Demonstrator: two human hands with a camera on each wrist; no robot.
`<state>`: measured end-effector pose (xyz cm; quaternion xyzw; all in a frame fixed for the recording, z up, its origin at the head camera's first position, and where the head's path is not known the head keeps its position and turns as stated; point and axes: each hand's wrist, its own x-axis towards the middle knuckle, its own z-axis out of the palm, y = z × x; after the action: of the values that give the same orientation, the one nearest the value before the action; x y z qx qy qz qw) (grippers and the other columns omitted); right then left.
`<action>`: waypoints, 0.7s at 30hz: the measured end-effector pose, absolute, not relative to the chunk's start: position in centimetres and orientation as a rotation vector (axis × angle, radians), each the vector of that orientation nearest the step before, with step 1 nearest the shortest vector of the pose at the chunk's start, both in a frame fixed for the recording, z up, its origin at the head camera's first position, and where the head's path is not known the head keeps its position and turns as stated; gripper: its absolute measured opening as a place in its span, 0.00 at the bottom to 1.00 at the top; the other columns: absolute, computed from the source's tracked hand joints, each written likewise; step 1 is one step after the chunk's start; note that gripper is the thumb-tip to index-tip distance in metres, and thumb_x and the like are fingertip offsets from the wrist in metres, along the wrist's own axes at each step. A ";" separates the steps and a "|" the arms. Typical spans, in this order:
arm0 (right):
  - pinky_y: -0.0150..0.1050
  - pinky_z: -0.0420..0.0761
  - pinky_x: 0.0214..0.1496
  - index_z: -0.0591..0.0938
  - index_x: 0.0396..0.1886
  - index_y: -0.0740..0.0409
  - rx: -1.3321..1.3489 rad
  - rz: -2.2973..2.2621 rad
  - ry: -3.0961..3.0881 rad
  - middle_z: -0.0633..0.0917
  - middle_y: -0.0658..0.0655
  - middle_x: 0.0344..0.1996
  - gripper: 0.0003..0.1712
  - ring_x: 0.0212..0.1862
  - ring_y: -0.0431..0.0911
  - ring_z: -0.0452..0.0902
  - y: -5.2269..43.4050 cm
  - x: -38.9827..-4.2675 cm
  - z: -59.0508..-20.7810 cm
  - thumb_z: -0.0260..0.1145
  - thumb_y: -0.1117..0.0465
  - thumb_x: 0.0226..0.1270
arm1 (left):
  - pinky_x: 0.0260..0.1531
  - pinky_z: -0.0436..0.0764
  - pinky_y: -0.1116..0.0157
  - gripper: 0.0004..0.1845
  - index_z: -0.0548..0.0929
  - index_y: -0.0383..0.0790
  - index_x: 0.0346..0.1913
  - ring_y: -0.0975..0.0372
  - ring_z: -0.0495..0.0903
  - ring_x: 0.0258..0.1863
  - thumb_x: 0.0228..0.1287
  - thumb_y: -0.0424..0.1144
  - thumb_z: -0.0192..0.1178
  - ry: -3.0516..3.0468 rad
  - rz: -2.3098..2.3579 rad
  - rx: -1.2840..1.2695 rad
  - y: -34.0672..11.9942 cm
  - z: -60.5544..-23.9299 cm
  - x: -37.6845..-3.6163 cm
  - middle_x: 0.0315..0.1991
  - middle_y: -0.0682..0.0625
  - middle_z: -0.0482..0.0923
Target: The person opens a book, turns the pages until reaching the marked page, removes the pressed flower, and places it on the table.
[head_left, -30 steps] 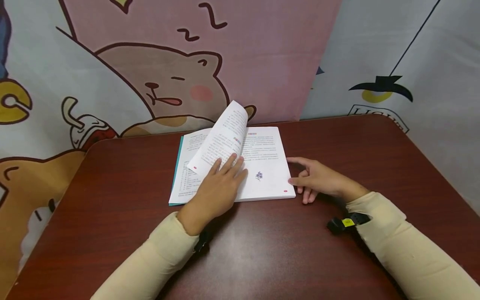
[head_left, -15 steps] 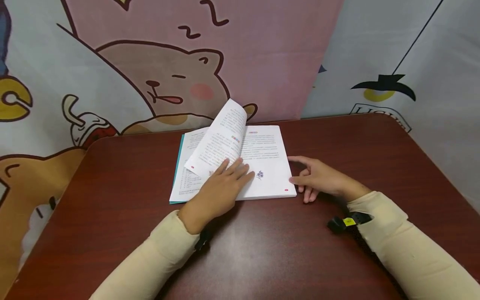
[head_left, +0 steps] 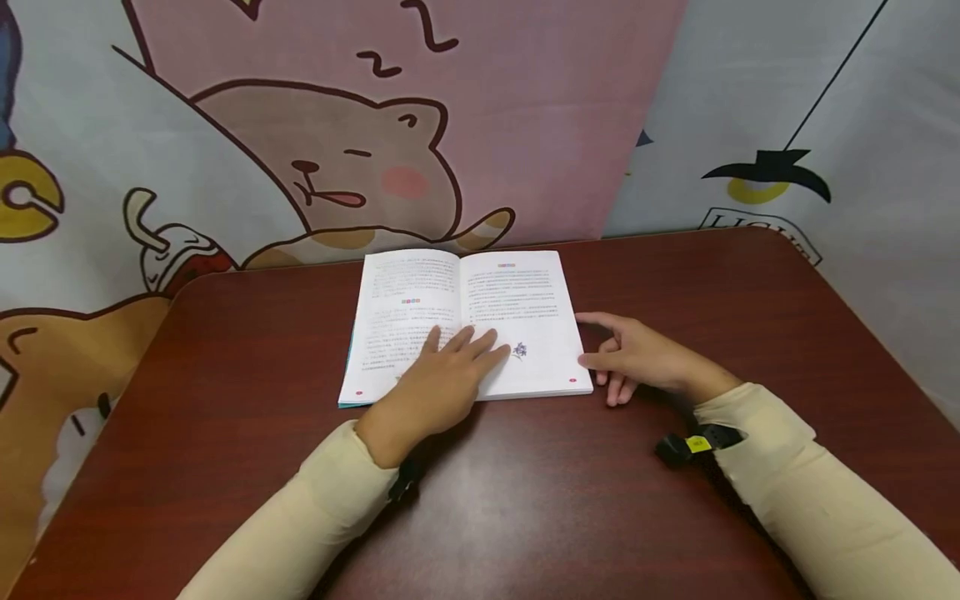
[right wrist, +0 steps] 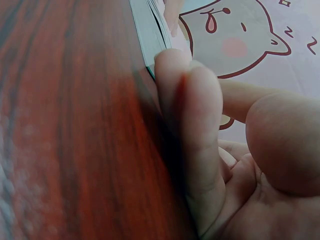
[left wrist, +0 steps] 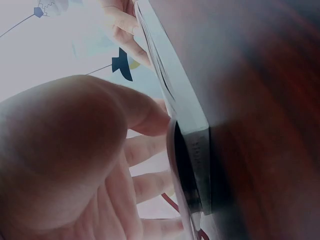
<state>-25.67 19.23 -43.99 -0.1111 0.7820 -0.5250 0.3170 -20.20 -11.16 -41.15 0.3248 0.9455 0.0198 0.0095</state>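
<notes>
An open book (head_left: 521,292) with printed text and a small blue flower picture lies flat on the table, both pages down. My left hand (head_left: 438,379) rests with spread, fairly straight fingers across the lower middle of the spread, near the gutter. In the left wrist view the book's page block (left wrist: 182,95) is seen edge-on, with that hand's fingers over it. My right hand (head_left: 648,354) lies at the book's right edge, index finger and thumb extended toward it, the other fingers bent beneath. Its fingers hide part of the book (right wrist: 147,37) in the right wrist view.
The dark red-brown table (head_left: 525,500) reaches back to a cloth backdrop (head_left: 555,108) with cartoon animals. A black wrist device (head_left: 678,450) with a yellow label sits under the right sleeve.
The page that stood half lifted and curled over the left side now lies flat on the left. The left hand has slid slightly right and down; the right hand has stayed put.
</notes>
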 end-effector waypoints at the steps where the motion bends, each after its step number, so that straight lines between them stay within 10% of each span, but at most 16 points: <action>1: 0.49 0.84 0.22 0.50 0.80 0.53 -0.295 -1.382 2.060 0.80 0.60 0.23 0.47 0.18 0.50 0.84 19.3 -25.7 -44.0 0.66 0.60 0.71 | 0.67 0.63 0.35 0.28 0.69 0.49 0.73 0.47 0.67 0.73 0.72 0.32 0.50 2.953 0.059 1.005 -11.1 -41.2 -20.2 0.74 0.48 0.67; 21: 0.49 0.84 0.22 0.50 0.80 0.52 -0.281 -1.382 2.061 0.80 0.60 0.24 0.47 0.18 0.50 0.84 19.2 -25.5 -43.8 0.66 0.59 0.70 | 0.68 0.58 0.32 0.35 0.65 0.59 0.76 0.44 0.59 0.77 0.68 0.65 0.54 2.864 0.160 0.932 -11.1 -41.3 -20.3 0.78 0.48 0.60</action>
<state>-25.53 19.18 -43.82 -0.1068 0.7827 -0.5249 0.3168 -20.32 -11.09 -41.26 0.3083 0.9477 0.0531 0.0625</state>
